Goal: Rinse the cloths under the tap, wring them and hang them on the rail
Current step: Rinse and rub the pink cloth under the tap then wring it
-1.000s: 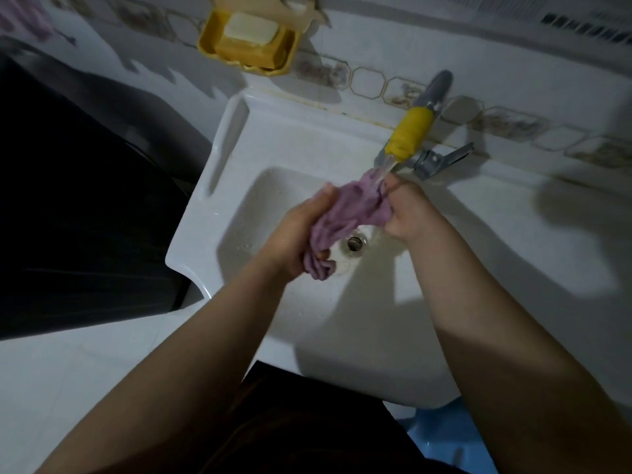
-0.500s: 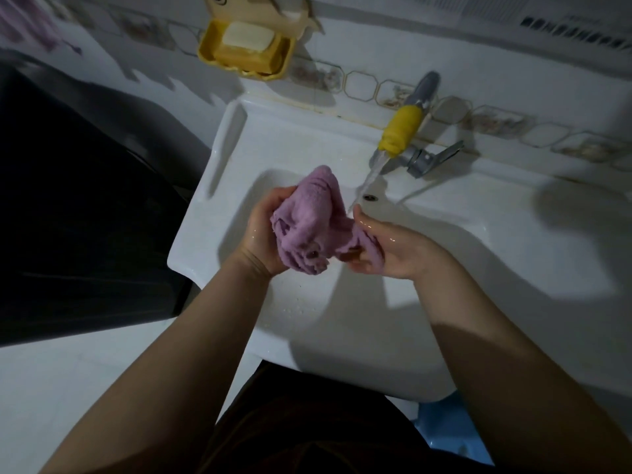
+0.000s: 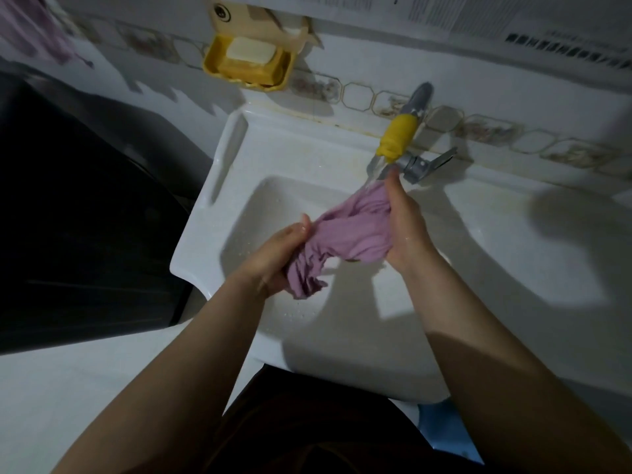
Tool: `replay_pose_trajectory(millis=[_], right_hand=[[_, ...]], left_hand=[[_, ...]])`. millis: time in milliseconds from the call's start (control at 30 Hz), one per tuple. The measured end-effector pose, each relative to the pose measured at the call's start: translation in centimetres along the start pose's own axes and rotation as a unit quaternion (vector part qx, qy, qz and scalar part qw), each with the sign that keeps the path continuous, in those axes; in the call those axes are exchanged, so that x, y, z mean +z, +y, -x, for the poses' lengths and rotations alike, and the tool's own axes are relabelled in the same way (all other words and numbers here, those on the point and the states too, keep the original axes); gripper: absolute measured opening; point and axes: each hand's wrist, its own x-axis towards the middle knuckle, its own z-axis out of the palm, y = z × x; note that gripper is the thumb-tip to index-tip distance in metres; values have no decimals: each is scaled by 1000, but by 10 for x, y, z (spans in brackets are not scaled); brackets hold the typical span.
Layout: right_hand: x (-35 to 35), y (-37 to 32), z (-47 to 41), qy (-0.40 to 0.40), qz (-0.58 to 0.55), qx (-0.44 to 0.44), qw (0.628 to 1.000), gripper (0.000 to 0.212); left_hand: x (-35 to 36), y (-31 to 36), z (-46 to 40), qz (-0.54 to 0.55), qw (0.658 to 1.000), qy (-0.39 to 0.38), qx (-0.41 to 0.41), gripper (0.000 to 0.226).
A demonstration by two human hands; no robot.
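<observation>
Both hands grip cloth point(image 3: 355, 230) under tap point(image 3: 398, 138).

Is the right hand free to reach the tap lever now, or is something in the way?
Probably not at once: the right hand holds the purple cloth together with the left hand. The path to the tap lever looks free, just beyond its fingertips.

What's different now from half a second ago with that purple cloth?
The cloth went back up under the tap's stream; before, it was bunched to the left of it. The right hand now holds its upper end by the spout, and the left hand grips the lower end. Both hands kept hold throughout; water runs as before.
</observation>
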Motion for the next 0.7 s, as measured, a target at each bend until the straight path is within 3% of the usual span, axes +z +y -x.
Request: replay_pose_trajectory(millis=[67, 167, 200, 300, 333, 433, 533, 600, 700], right_hand=[[-4, -8, -1, -9, 69, -55, 996, 27], [-16, -19, -4, -65, 121, -79, 987, 9], [-23, -21, -5, -82, 176, -82, 978, 8], [-37, -24, -10, -55, 421, -111, 898, 17], [-40, -22, -13, -40, 456, -121, 881, 21], [-39, -13, -18, -25, 391, -133, 910, 16], [-27, -9, -13, -37, 139, -92, 985, 11], [-11, -10, -5, -95, -11, -59, 994, 19], [2, -14, 1, -188, 31, -31, 981, 34]], left_hand=[[0, -1, -1, 117, 993, -3, 1, 65], [-2, -2, -2, 183, 981, 12, 57, 28], [-4, -2, -2, 184, 979, 3, 85, 26], [-9, 4, -3, 190, 973, -41, 126, 53], [-9, 6, -3, 197, 971, -45, 130, 56], [-3, 11, -1, 213, 969, -17, 124, 43], [5, 10, -6, 191, 979, 57, 46, 19], [9, 5, -18, 122, 983, 136, -12, 24], [18, 0, -33, 92, 979, 182, -30, 25]])
